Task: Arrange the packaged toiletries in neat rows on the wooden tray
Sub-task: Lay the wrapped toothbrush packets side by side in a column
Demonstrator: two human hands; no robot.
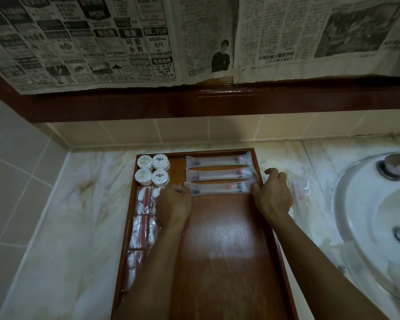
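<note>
Wooden tray (229, 262) on marble worktop (67, 215), sink (379, 215) to its right: four round white tubs (153, 169) in a two-by-two block at the far-left corner; cotton packets (140, 225) in a column down the left edge, exact count unclear; three long sachets in rows at the far right. Left hand (173, 205) and right hand (273, 194) each pinch one end of the nearest sachet (221, 187), which lies on the tray. Near half of tray floor is bare; one more sachet (299, 192) lies on the worktop just beyond the right rim.

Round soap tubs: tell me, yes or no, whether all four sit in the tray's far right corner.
No, the four round soap tubs sit in the wooden tray's far left corner.
</note>
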